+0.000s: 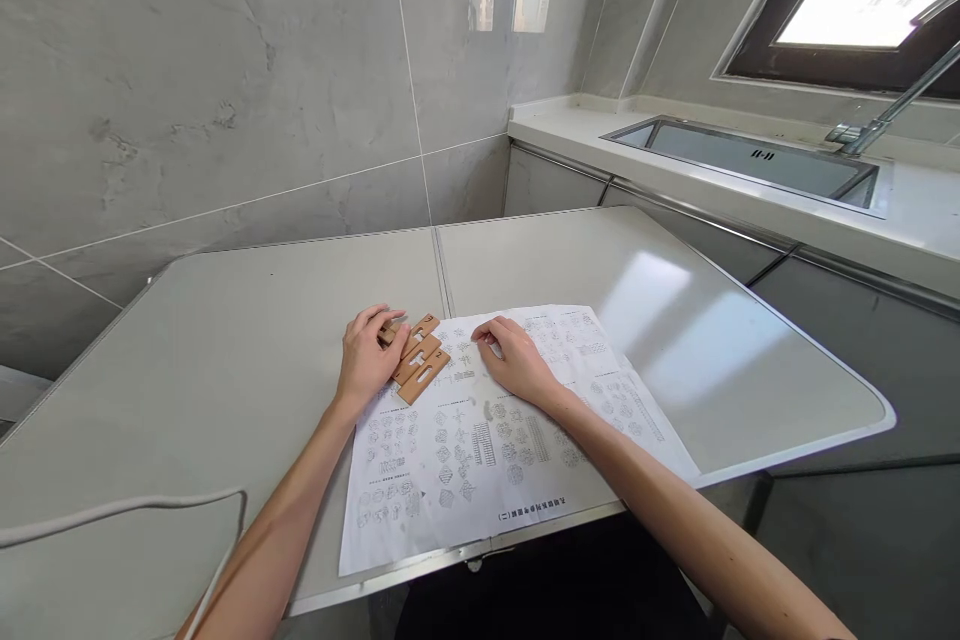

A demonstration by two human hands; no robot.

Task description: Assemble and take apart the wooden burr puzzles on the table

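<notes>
My left hand point(367, 355) is closed around the left side of several flat wooden puzzle pieces point(425, 376), its thumb and fingers on a piece at the back. The pieces lie side by side in a slanted, staggered row, with cut-out slots and dark numbers on them. Part of the row is hidden under the hand. They rest at the upper left edge of a printed paper sheet point(480, 495) covered in small line diagrams. To the right, my right hand point(517, 360) rests on the sheet, fingers curled in, apart from the pieces; nothing shows between them.
The sheet lies on a light folding table point(247, 350) with a seam across it. A white cable point(120, 512) runs over the left front. A grey tiled wall point(300, 70) stands behind; a counter with a sink point(750, 160) and faucet point(862, 132) is at the right.
</notes>
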